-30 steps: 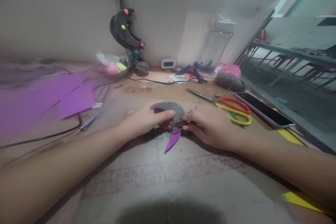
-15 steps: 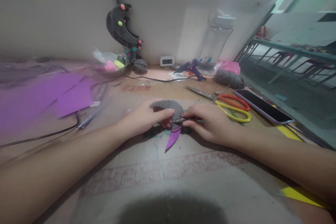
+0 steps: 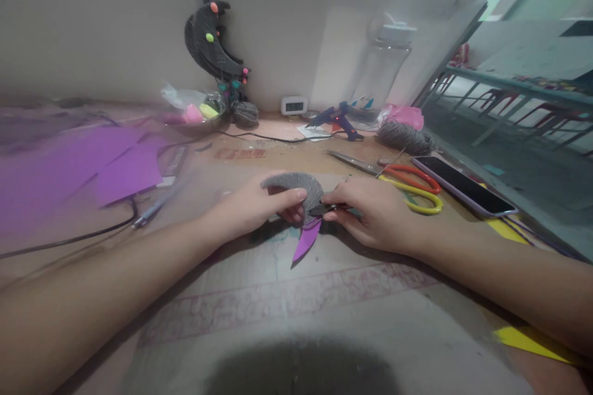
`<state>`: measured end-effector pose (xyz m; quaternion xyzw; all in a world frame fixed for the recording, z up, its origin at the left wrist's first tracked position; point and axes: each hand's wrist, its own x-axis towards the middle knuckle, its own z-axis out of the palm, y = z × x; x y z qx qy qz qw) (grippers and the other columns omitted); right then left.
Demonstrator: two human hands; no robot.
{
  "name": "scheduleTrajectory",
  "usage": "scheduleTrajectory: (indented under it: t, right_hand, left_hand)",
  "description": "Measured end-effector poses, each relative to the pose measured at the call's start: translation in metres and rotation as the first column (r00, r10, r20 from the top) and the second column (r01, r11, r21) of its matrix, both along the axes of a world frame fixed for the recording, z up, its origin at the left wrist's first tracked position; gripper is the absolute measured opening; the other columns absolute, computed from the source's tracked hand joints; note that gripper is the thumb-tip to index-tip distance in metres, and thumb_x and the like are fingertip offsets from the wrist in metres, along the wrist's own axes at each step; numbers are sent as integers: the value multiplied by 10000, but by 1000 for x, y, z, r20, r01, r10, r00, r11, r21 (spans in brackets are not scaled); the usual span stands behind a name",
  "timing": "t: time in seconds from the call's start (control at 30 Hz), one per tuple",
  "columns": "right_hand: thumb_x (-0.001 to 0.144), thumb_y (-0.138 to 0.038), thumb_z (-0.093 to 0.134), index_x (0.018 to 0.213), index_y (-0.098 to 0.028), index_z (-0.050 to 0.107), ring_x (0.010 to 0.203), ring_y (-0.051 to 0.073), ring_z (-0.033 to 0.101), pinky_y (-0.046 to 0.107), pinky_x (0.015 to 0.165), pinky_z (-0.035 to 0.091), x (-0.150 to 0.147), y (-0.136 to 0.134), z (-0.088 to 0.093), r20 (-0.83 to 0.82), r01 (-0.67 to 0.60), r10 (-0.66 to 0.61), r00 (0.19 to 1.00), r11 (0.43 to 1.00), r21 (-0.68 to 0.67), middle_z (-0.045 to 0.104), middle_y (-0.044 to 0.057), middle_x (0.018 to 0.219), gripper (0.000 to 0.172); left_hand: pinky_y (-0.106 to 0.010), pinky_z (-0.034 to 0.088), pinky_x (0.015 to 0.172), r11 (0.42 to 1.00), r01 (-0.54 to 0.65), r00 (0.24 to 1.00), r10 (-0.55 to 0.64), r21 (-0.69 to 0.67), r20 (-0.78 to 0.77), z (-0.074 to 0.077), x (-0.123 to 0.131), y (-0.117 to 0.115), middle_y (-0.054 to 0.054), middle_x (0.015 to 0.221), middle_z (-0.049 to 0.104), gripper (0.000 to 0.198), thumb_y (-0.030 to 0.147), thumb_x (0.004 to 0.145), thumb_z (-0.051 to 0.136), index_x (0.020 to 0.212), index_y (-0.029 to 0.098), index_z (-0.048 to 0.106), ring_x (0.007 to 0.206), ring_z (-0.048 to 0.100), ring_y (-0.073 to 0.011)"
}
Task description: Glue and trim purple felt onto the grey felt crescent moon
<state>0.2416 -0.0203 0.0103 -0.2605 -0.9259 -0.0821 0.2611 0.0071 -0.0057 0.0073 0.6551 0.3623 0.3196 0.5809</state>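
A crescent of purple card [image 3: 306, 243] stands between my hands, its upper part wound with grey yarn [image 3: 303, 184] and its lower tip bare. My left hand [image 3: 273, 200] pinches the wound part, thumb in front and fingers behind. My right hand [image 3: 365, 210] is closed on a small dark pointed tool [image 3: 319, 211], whose tip lies against the lower edge of the winding. Fingers cover most of this tool, so its exact kind is unclear.
Scissors [image 3: 393, 179] and a phone [image 3: 463, 185] lie to the right. Behind stand a glue gun [image 3: 340, 120], a grey yarn skein [image 3: 405, 137], a small clock [image 3: 294, 105] and a dark crescent ornament [image 3: 208, 43]. Purple sheets [image 3: 125, 166] and a pen [image 3: 155, 208] are on the left.
The dark tool's tip shows more clearly against the yarn, my right fingers having shifted slightly. My left hand keeps its hold on the crescent; the whole view has moved a little.
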Motion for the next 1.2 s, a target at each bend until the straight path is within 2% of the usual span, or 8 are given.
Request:
scheduleTrajectory:
  t: [0.6, 0.73, 1.0, 1.2]
  right_hand:
    - [974, -324, 526, 907, -165, 680, 687, 160, 618, 264, 620, 402, -5, 0, 0, 13, 20, -21, 1000, 999, 33, 700, 39, 741, 231]
    - [971, -331, 531, 897, -160, 692, 685, 163, 629, 264, 619, 407, -5, 0, 0, 4, 49, -49, 999, 999, 6, 707, 49, 739, 246]
    - [934, -337, 574, 984, -151, 655, 706, 159, 628, 262, 640, 439, 0, -1, -1, -55, 25, -32, 998, 993, -117, 716, 55, 822, 209]
    - [943, -324, 559, 967, -143, 654, 694, 167, 620, 266, 632, 426, -1, -1, 0, -11, 22, -22, 1000, 998, -57, 704, 54, 787, 206]
  left_hand:
    - [-266, 537, 682, 1000, -12, 998, 13, 8, -54, 1, -1, 0, -2, 683, 693, 216, 358, 858, 646, 770, 161, 640, 653, 649, -128]
    - [-259, 533, 672, 1000, -22, 999, 22, -6, -48, 2, 0, 0, -1, 680, 695, 199, 351, 856, 650, 795, 162, 634, 646, 648, -127]
    - [-261, 531, 670, 1000, -23, 999, 22, -9, -39, 2, 0, -2, -7, 697, 702, 189, 353, 862, 641, 831, 166, 639, 656, 657, -132]
    - [-259, 534, 676, 1000, -4, 1000, 4, -6, -31, 0, -1, 0, -4, 700, 702, 206, 365, 867, 639, 820, 165, 636, 655, 655, -127]
